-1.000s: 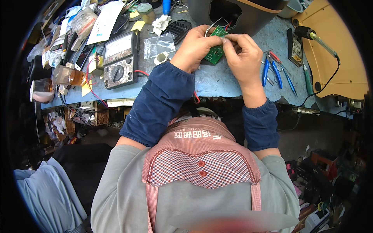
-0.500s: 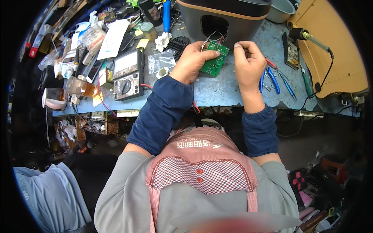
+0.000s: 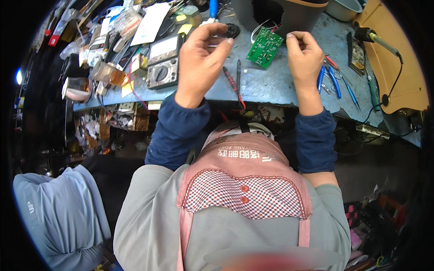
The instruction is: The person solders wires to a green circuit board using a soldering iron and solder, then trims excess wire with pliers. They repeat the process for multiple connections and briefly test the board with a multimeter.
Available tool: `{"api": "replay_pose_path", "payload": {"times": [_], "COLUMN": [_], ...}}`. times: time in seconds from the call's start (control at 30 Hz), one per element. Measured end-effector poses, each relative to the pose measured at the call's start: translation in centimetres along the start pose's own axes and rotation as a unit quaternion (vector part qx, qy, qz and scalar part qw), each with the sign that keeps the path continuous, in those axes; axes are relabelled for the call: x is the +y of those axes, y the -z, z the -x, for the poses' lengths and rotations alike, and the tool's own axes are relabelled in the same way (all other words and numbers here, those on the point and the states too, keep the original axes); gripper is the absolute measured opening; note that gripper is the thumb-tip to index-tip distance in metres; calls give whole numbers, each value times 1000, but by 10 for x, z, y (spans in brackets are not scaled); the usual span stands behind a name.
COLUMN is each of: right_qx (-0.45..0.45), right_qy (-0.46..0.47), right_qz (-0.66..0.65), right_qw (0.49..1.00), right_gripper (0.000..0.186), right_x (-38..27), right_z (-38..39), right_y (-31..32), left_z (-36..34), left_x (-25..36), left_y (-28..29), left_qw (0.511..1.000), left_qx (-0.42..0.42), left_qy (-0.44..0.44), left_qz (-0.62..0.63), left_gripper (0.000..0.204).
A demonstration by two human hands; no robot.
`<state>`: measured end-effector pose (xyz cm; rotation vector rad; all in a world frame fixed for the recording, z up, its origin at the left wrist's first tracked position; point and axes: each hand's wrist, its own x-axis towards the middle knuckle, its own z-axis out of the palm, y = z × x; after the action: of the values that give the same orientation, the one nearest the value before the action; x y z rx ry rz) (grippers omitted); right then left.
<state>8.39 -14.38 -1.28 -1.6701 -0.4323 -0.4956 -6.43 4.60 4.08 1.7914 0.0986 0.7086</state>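
My left hand (image 3: 211, 54) is raised over the bench beside the analog multimeter (image 3: 161, 71), fingers curved and apart, holding nothing. A green circuit board (image 3: 265, 46) lies tilted below the dark appliance (image 3: 298, 16), linked to its cut-out opening by white and red wires. My right hand (image 3: 303, 58) is just right of the board, thumb and fingers closed together; whatever they hold, if anything, is too small to make out. Red and black test probes (image 3: 232, 80) lie between my hands. Blue cutters (image 3: 334, 83), red-handled pliers and tweezers lie right of my right hand.
A soldering iron (image 3: 379, 43) rests at the right beside a tan panel (image 3: 398, 72). A grey bowl (image 3: 343, 10) is at the back. Cups (image 3: 74, 88), papers (image 3: 149, 22) and clutter crowd the left. A light-blue garment (image 3: 61, 217) is at lower left.
My left hand has let go of the board and moved up and left, opening. My right hand has come away from the board to its right, still closed.
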Motion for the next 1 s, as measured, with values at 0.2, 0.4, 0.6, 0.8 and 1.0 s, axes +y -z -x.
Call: {"api": "replay_pose_path", "payload": {"times": [0.2,0.4,0.6,0.8,1.0], "right_qx": [-30,-32,-9,-149,-325], "right_qy": [8,31,71,60,242], "right_qz": [3,-8,-4,-79,71], "right_qw": [1000,999,997,984,911], "right_gripper": [12,11,8,11,42], "right_x": [-7,-6,-8,-37,-56], "right_z": [4,4,9,85,96], "right_y": [-2,-3,2,13,15], "left_z": [54,82,84,87,94], "left_x": [-2,-18,-18,-31,-39], "left_y": [48,42,18,22,25], "left_qw": [983,949,905,927,916], "left_qx": [-41,-91,-207,-161,-155], "left_qy": [38,-112,-196,-196,-227], "left_qz": [-174,-282,-316,-275,-293], "left_gripper": [18,25,39,40,32]}}
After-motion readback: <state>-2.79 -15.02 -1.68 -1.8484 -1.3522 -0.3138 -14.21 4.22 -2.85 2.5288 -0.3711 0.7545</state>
